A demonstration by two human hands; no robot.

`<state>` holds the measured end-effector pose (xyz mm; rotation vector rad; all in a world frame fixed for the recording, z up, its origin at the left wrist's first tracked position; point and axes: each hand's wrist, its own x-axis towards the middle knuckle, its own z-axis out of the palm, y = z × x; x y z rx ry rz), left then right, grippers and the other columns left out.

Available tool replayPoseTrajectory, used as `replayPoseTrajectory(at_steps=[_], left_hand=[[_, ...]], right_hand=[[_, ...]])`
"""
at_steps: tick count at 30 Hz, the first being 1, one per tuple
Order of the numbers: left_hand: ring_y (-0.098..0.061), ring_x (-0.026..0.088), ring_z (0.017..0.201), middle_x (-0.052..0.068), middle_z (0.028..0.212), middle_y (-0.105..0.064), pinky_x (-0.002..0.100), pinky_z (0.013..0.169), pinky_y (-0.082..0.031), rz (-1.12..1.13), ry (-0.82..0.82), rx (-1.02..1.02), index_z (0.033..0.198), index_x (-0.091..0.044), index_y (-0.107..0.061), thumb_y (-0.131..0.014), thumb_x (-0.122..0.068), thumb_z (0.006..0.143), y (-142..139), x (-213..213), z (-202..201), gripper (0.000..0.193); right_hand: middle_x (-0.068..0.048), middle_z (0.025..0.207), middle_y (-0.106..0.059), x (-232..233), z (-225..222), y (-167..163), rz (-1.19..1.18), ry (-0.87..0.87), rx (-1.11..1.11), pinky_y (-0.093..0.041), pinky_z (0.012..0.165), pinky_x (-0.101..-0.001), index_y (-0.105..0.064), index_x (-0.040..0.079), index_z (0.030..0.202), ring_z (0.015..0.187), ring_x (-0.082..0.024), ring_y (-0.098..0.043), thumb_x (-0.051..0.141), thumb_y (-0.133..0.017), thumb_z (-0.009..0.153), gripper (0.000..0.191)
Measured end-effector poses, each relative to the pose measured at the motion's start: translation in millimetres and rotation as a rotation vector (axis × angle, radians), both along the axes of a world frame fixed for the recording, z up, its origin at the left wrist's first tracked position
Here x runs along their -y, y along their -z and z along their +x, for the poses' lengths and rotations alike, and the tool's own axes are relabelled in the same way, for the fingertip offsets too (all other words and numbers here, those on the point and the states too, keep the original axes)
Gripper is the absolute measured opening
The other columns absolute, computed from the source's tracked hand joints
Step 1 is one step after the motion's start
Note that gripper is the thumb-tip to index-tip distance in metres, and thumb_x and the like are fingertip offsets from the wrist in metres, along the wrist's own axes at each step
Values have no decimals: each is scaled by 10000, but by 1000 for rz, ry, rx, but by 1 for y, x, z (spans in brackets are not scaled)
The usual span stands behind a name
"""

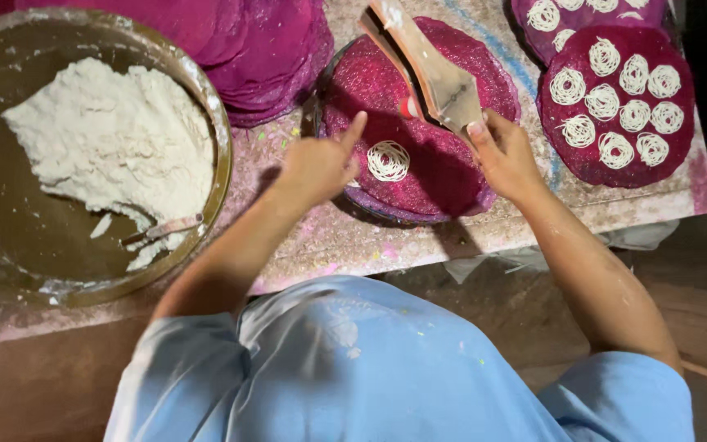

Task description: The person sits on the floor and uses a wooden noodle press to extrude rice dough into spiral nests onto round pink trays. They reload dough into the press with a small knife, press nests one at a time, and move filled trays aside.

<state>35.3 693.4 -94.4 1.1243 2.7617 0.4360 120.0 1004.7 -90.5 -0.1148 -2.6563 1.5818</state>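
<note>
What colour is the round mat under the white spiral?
Dark magenta-pink round mat, seen in the head view.

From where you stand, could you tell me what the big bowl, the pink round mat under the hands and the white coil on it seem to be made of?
The big bowl looks like metal with a dull brassy finish, smeared with white dough. The pink round mat seems woven, perhaps plastic or cane: its surface is finely textured and slightly glinting. The white coil looks like soft dough strands, matte and thread-thin.
</note>
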Motion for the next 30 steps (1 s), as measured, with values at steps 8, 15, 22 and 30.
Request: replayPoseTrajectory(at_steps=[8, 15, 22, 30], left_hand=[[-694, 316, 948, 169, 1176, -703, 463, 765, -570, 463, 418, 246, 1414, -64, -471, -696, -262, 861, -78, 116, 4, 629], [-697, 296, 952, 159, 1142, -716, 452, 784, -570, 418, 918, 1212, 1328, -43, -552, -703, -187, 849, -74, 280, 23, 523], [-701, 275, 955, 149, 1109, -728, 440, 803, -570, 371, 703, 1286, 1242, -22, -632, -711, -112, 838, -37, 455, -5, 422], [-704, 253, 959, 137, 1070, -742, 427, 824, -570, 611, -116, 1113, 1144, 3, -724, -720, -27, 825, 18, 597, -73, 321]], right_hand=[[-123, 766, -632, 152, 33, -147, 535, -491, -137, -515, 639, -420, -619, 39, 964, 694, -288, -663, 635, -775, 782, 642], [-132, 817, -613, 304, -1, -202, 430, -1062, -737, -462, 634, -457, -600, 52, 975, 751, -352, -633, 510, -600, 1002, 459], [-127, 804, -581, 430, 22, -157, -142, -1118, -60, -458, 671, -430, -580, 34, 993, 737, -329, -637, 348, -556, 1095, 331], [-118, 749, -573, 444, 13, -154, 580, -772, -626, -469, 602, -454, -617, 42, 961, 677, -324, -620, 219, -704, 914, 203]])
